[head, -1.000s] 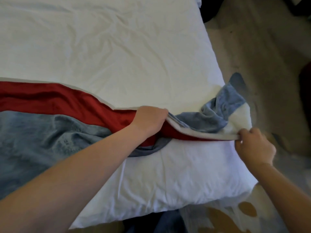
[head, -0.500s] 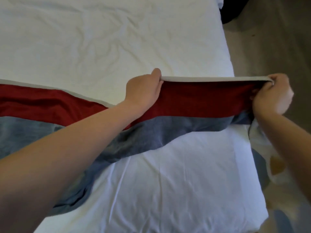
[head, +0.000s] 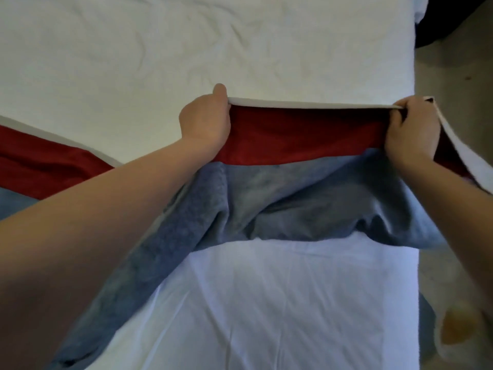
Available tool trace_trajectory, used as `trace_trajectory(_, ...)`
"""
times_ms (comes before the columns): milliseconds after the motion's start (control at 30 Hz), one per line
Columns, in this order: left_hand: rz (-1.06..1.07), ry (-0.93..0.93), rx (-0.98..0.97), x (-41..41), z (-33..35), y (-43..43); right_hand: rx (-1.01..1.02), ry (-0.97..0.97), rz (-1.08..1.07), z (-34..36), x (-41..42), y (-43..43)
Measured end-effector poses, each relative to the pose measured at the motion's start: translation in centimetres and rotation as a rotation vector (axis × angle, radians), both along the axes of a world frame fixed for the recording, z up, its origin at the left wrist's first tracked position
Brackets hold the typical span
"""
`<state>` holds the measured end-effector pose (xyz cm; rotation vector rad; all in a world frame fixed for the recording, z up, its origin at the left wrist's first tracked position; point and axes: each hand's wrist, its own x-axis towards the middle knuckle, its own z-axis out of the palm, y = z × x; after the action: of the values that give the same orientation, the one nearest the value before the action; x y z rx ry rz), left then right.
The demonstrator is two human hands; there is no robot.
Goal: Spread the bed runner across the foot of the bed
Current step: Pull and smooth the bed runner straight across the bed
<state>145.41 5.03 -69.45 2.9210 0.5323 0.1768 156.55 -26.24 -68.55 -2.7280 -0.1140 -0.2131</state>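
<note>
The bed runner (head: 298, 145) is a long cloth with a red band, a blue-grey fleecy band and a pale trimmed edge. It runs from the left edge of view across the white bed (head: 186, 49) to its right side. My left hand (head: 205, 121) grips the pale far edge near the bed's middle. My right hand (head: 412, 129) pinches the same edge by the bed's right side. The edge is stretched straight and lifted between both hands. The blue-grey band sags in folds below them, and the runner's end hangs past my right hand.
The bed's right edge (head: 413, 62) meets a grey-brown floor (head: 458, 76). A pale rug with an orange patch (head: 453, 335) lies at the lower right. Something dark (head: 437, 20) sits at the top right corner beside the bed.
Both hands lifted the runner's crumpled right end off the bed, carried it farther up the bed and pulled the pale edge taut. The red band now shows flat between them.
</note>
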Motion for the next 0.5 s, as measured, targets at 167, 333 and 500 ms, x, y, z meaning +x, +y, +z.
trace_trajectory(167,0.024,0.101,0.015,1.3,-2.6,2.8,-0.084,0.194,0.134,-3.9,2.8,3.3)
trace_trajectory(333,-0.017,0.109,-0.038,-0.2,-3.1,2.0,-0.052,0.251,0.157,-5.2,1.0,3.8)
trace_trajectory(500,-0.267,-0.04,0.019,-4.4,-0.7,-1.4,-0.09,-0.037,0.395,-2.9,-6.5,2.5)
